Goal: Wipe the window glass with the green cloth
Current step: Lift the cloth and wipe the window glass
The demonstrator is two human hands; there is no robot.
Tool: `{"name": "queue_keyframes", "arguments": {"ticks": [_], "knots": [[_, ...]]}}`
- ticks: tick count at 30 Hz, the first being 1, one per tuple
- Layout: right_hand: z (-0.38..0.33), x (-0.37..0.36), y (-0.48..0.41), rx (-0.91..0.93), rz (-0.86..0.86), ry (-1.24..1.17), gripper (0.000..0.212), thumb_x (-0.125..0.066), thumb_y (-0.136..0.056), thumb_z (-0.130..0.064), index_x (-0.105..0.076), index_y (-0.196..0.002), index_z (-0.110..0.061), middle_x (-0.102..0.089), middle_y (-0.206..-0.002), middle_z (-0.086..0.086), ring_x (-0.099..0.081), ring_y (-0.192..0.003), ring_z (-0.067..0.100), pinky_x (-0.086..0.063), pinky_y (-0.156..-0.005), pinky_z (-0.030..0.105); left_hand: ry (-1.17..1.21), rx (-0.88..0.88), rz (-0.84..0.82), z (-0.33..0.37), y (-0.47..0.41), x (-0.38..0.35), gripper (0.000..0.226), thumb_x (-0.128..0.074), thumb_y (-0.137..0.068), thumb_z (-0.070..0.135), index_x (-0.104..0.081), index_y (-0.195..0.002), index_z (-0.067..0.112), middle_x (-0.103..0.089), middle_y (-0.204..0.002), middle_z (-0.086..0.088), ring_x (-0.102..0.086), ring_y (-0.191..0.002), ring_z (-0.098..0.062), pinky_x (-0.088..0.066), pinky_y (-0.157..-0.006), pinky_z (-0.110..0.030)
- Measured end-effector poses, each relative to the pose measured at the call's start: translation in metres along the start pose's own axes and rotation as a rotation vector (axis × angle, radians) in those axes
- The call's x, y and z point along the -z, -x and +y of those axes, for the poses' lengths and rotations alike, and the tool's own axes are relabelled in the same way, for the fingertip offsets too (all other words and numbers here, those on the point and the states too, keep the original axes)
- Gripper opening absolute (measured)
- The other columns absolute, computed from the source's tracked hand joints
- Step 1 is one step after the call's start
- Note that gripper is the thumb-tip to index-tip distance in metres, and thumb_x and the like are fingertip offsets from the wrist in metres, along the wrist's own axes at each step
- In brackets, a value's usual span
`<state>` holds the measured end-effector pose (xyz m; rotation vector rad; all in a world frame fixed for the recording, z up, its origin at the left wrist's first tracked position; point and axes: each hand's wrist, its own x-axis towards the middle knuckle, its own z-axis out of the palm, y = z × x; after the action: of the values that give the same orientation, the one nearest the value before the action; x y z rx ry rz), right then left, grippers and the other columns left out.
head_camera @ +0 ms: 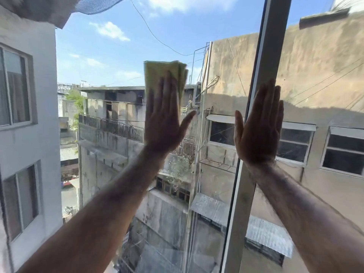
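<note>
Left hand (164, 123), fingers flat together, presses green cloth (157, 75) on window glass (110, 62) mid-frame; right hand (258, 131) flat, empty, on frame (264, 66). Wiping underway; lower pane looks smeared.

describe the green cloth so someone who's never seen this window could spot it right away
Start at the pale window frame running top to bottom right of centre, then look to the big glass pane on its left. Midway up, the left hand presses flat against the glass, and the green cloth sticks out above its fingers. It is the only yellow-green folded thing here, set against blue sky.
</note>
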<state>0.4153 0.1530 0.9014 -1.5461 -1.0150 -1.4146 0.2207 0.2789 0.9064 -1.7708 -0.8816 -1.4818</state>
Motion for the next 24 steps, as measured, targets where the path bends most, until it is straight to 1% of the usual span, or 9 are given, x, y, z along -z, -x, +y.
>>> {"name": "queue_keyframes", "arguments": {"ticks": [3, 5, 7, 10, 12, 14, 20, 22, 24], "knots": [[0.0, 0.002, -0.001, 0.003, 0.008, 0.009, 0.073, -0.027, -0.113, -0.048, -0.016, -0.165, 0.003, -0.015, -0.174, 0.024, -0.014, -0.164, 0.036, -0.017, -0.135, 0.051, 0.004, -0.612, -0.109, 0.011, 0.05, -0.004, 0.091, -0.037, -0.103, 0.07, -0.027, -0.161, 0.0, -0.025, -0.17, -0.02, -0.023, -0.16, -0.035, -0.031, -0.126, -0.055], [0.001, 0.002, -0.002, -0.002, 0.001, 0.011, 0.073, -0.027, -0.113, -0.047, -0.015, -0.165, 0.003, -0.014, -0.175, 0.023, -0.013, -0.164, 0.036, -0.017, -0.135, 0.051, -0.007, -0.663, -0.128, -0.014, 0.085, -0.004, 0.087, -0.04, -0.104, 0.067, -0.031, -0.16, 0.001, -0.028, -0.169, -0.02, -0.026, -0.159, -0.035, -0.035, -0.124, -0.057], [0.0, 0.001, -0.002, -0.012, -0.006, 0.005, 0.073, -0.028, -0.113, -0.047, -0.014, -0.165, 0.002, -0.013, -0.175, 0.023, -0.012, -0.165, 0.035, -0.017, -0.135, 0.051, -0.03, -0.413, -0.065, -0.049, 0.102, -0.002, 0.086, -0.046, -0.104, 0.063, -0.03, -0.16, -0.001, -0.028, -0.169, -0.023, -0.026, -0.159, -0.037, -0.033, -0.125, -0.059], [0.001, -0.001, -0.001, -0.012, 0.0, 0.01, 0.073, -0.03, -0.113, -0.046, -0.014, -0.165, 0.002, -0.013, -0.175, 0.022, -0.012, -0.165, 0.034, -0.018, -0.134, 0.051, 0.004, 0.21, -0.027, -0.072, 0.078, 0.004, 0.091, -0.029, -0.104, 0.066, -0.017, -0.163, -0.001, -0.017, -0.172, -0.024, -0.016, -0.162, -0.035, -0.018, -0.132, -0.056], [0.0, 0.0, -0.001, -0.011, 0.0, 0.017, 0.073, -0.029, -0.113, -0.046, -0.014, -0.165, 0.002, -0.013, -0.175, 0.022, -0.012, -0.165, 0.034, -0.018, -0.134, 0.051, 0.054, 0.381, 0.012, -0.061, 0.036, 0.009, 0.091, -0.017, -0.103, 0.068, -0.016, -0.163, -0.001, -0.017, -0.173, -0.023, -0.015, -0.162, -0.034, -0.018, -0.131, -0.056], [0.0, 0.0, -0.001, -0.012, 0.001, 0.014, 0.073, -0.028, -0.113, -0.046, -0.013, -0.165, 0.002, -0.012, -0.175, 0.022, -0.011, -0.165, 0.034, -0.018, -0.134, 0.052, 0.043, 0.278, 0.015, -0.038, 0.004, 0.011, 0.09, -0.02, -0.103, 0.067, -0.019, -0.162, -0.001, -0.021, -0.172, -0.022, -0.018, -0.162, -0.033, -0.02, -0.131, -0.056], [0.0, 0.001, 0.0, 0.001, 0.019, 0.024, 0.072, -0.029, -0.113, -0.045, -0.016, -0.165, 0.003, -0.015, -0.174, 0.024, -0.014, -0.164, 0.036, -0.017, -0.135, 0.051, 0.008, -0.606, -0.113, 0.031, 0.056, -0.008, 0.091, -0.035, -0.104, 0.071, -0.022, -0.163, 0.003, -0.022, -0.172, -0.017, -0.02, -0.161, -0.033, -0.03, -0.127, -0.054], [0.0, 0.002, 0.0, -0.007, 0.004, 0.031, 0.072, -0.028, -0.113, -0.046, -0.015, -0.165, 0.002, -0.013, -0.175, 0.022, -0.012, -0.165, 0.035, -0.016, -0.135, 0.05, -0.007, -0.679, -0.143, 0.011, 0.091, -0.008, 0.09, -0.038, -0.103, 0.07, -0.024, -0.163, 0.004, -0.024, -0.172, -0.016, -0.024, -0.16, -0.032, -0.035, -0.125, -0.055], [0.0, 0.0, 0.0, -0.011, 0.002, 0.024, 0.073, -0.027, -0.113, -0.047, -0.014, -0.165, 0.001, -0.012, -0.175, 0.021, -0.011, -0.165, 0.034, -0.017, -0.135, 0.05, 0.004, -0.54, -0.105, -0.026, 0.114, -0.006, 0.086, -0.043, -0.104, 0.066, -0.03, -0.16, 0.001, -0.029, -0.169, -0.019, -0.028, -0.159, -0.034, -0.037, -0.123, -0.057]]}}
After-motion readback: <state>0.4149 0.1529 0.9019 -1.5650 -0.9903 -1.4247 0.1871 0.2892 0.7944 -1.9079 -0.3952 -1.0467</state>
